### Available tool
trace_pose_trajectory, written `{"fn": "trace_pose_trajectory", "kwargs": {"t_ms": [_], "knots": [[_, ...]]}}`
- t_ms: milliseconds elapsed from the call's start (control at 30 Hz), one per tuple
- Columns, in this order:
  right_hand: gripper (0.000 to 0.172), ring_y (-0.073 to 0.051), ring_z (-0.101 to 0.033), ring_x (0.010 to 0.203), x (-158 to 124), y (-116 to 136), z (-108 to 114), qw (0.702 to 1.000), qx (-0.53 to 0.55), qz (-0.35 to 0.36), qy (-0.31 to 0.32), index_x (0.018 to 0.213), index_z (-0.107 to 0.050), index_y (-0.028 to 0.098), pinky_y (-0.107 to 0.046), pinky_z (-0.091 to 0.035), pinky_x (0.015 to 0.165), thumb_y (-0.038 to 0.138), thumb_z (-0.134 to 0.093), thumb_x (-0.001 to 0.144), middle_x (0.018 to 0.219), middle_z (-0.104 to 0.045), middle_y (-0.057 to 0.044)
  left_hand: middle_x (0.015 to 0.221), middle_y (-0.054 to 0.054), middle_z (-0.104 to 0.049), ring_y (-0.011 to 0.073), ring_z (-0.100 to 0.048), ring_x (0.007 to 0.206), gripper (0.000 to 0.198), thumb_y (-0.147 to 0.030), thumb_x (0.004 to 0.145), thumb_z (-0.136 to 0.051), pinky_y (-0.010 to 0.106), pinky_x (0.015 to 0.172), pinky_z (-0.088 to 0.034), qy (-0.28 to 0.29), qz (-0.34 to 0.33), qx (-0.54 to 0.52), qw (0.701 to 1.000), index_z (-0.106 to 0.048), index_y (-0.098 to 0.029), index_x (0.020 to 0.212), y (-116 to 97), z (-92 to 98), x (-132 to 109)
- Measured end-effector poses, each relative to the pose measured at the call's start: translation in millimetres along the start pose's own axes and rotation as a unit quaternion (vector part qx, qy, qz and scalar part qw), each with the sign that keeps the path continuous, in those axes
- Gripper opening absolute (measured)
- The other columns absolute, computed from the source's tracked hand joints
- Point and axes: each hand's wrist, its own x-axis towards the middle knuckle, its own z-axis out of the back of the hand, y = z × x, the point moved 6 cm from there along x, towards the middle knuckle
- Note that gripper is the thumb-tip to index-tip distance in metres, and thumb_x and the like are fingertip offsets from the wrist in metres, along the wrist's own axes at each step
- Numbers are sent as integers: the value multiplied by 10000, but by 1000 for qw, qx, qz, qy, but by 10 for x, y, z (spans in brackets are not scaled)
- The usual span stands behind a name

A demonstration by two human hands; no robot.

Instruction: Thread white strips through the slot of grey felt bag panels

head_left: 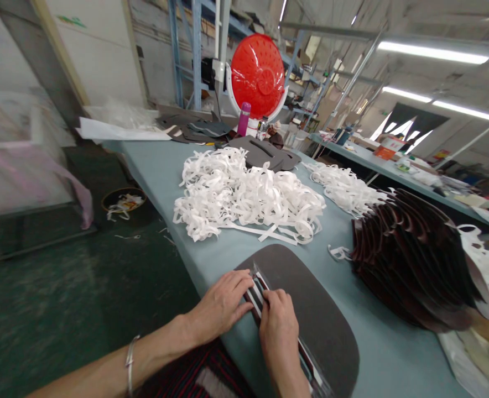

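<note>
A dark brown flat panel (311, 309) with rounded corners lies on the grey-blue table (165, 182) near its front edge. A slot with white tape strips (258, 287) runs along the panel's left part. My left hand (223, 304) lies flat beside the slot, fingers stretched out and pressing on the panel's edge. My right hand (280, 326) rests on the slot, fingers bent down and pinching at a white strip.
A big heap of loose white strips (244, 193) lies mid-table, a smaller heap (344, 188) to its right. A fanned stack of dark panels (414, 260) stands at the right. More dark panels (265, 152), a pink bottle (243, 118) and a red colander (258, 74) sit at the back.
</note>
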Motion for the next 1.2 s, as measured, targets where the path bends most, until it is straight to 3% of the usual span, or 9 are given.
{"fn": "trace_pose_trajectory", "kwargs": {"t_ms": [167,267,367,500,667,867,933,1200], "knots": [[307,-219,-517,802,137,244,-86,1000,-3,22,4,876,-607,193,-314,-435,682,-6,-385,804,856,-587,-72,1310,99,-517,221,-452,1254,476,-178,889,-508,447,1056,-394,1,-26,2,1000,-377,-221,1344,-61,21,35],[298,-244,-508,784,36,300,-71,997,-60,55,2,908,-612,171,-361,-439,665,13,-370,835,851,-587,-97,1238,67,-581,213,-450,1258,377,-176,908,-477,439,1057,-383,22,-49,24,998,-461,-230,1280,-82,-9,46],[301,-261,-515,790,-241,210,-32,991,-108,81,1,985,-616,149,-378,-441,648,26,-379,847,882,-599,-122,1232,63,-597,215,-452,1262,321,-209,916,-485,430,1053,-382,16,-63,49,997,-509,-211,1236,-72,-35,35],[375,-295,-528,932,-841,-163,184,987,-128,87,-37,1133,-587,162,-416,-451,743,39,-369,854,1027,-602,-143,1262,62,-585,213,-451,1265,327,-224,930,-472,425,1056,-378,11,-70,67,995,-506,-198,1254,-62,-61,19],[349,-283,-524,957,-1386,-462,515,989,-99,112,16,1201,-553,163,-411,-468,768,119,-382,900,1076,-600,-135,1262,74,-586,217,-445,1271,323,-223,940,-454,424,1058,-374,19,-81,77,994,-521,-181,1253,-80,-75,11],[227,-233,-498,1054,-1351,-501,683,1000,7,7,17,1050,-565,170,-395,-444,861,98,-388,926,1079,-588,-106,1290,92,-567,237,-434,1285,336,-283,948,-435,456,1066,-364,24,-98,74,992,-536,-191,1255,-53,-140,9],[231,-230,-482,1097,-1346,-501,668,1000,21,12,6,1064,-552,174,-407,-414,896,89,-385,930,1117,-596,-96,1290,90,-569,236,-442,1279,334,-293,944,-442,452,1059,-375,22,-100,74,992,-543,-196,1247,-42,-155,10],[209,-214,-505,946,-1393,-497,694,997,51,56,-30,998,-560,163,-411,-354,864,81,-379,934,997,-639,-72,1284,69,-570,222,-427,1283,322,-285,935,-471,425,1071,-369,21,-103,84,991,-530,-197,1239,-47,-154,12]]}}
